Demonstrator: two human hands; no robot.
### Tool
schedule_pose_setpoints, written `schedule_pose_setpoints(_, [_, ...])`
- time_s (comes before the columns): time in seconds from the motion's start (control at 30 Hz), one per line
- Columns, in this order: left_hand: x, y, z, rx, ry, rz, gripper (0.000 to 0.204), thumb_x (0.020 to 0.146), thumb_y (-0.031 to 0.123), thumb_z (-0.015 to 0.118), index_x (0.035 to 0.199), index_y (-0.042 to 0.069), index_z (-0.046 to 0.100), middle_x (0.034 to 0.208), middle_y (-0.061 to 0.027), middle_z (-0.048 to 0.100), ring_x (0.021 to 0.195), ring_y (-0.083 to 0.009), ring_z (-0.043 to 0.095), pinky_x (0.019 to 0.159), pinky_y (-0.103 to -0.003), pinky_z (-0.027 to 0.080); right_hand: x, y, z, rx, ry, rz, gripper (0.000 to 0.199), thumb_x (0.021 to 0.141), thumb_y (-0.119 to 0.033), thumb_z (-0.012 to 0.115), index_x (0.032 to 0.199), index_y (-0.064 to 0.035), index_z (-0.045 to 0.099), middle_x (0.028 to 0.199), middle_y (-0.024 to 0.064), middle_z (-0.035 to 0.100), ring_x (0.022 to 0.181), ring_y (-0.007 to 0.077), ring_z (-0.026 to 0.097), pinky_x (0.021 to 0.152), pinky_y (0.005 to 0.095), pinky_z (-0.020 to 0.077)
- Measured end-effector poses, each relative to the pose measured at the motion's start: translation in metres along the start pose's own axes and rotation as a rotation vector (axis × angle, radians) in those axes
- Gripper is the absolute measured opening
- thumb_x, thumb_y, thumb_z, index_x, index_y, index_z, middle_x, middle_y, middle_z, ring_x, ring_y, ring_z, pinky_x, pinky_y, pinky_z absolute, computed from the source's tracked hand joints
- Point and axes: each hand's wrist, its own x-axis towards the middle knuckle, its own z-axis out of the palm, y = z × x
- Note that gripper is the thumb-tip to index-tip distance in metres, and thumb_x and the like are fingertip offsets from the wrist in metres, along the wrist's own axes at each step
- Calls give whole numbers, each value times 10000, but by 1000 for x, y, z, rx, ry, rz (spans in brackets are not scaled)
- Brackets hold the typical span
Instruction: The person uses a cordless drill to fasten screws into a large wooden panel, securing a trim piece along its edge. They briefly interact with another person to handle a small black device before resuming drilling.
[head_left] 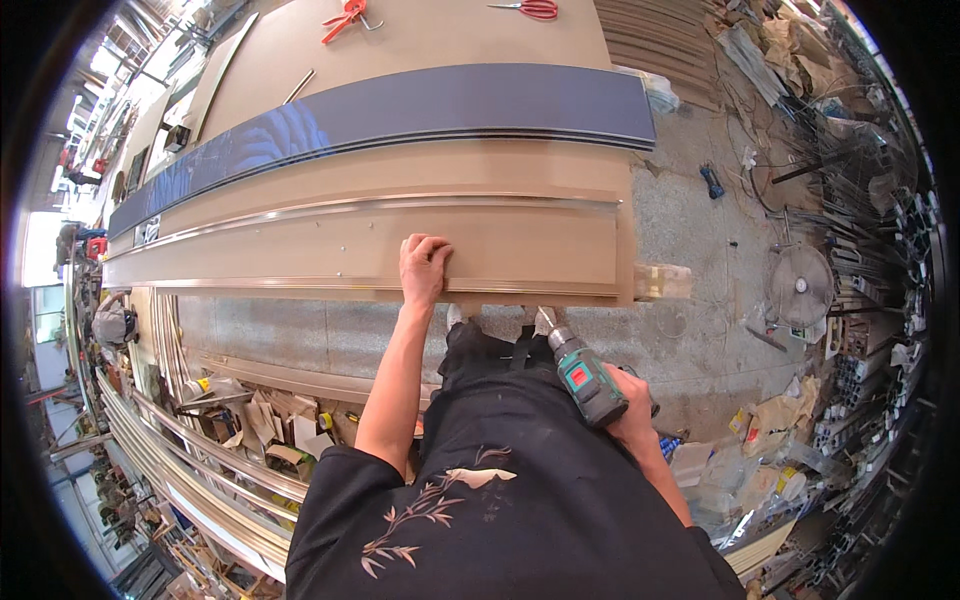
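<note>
My left hand [425,262] rests over a long brown panel [530,242] with its fingers curled together. Whatever those fingers may hold is too small or hidden to make out. Metal strips run along the panel's two long edges, and several tiny pale pieces [343,248] lie on it left of the hand. My right hand [632,400] grips a green and black cordless drill [588,380] by its handle, in front of my body. The drill's bit points up and left, toward the panel's near edge, apart from it.
Behind the panel lies a stack of long dark blue boards [480,105]. Orange-handled pliers or a clamp [346,18] and red-handled scissors [535,9] sit farther back on the table. A floor fan [800,286] stands right. Metal profiles [200,480] and scraps crowd the lower left.
</note>
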Motion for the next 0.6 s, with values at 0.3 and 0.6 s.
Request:
schedule_pose_setpoints(0.3, [-73,106,33,-1011,-327,-681,133,1042,125,648,1072,1,687,912,-62,716,798,-140,693,738,-268,584,2,26,-26,57,-76,-122,449,773,-88,792,1198,24,701,1058,193,749,917,348,744,794,392,583])
schedule_pose_setpoints(0.6, [-100,116,48,-1657,-635,-1023,181,1056,226,633,1103,52,646,886,1,603,779,-107,572,694,-269,526,2,16,-30,56,-92,-119,530,737,-125,808,1230,21,679,1079,200,748,954,359,747,817,400,595])
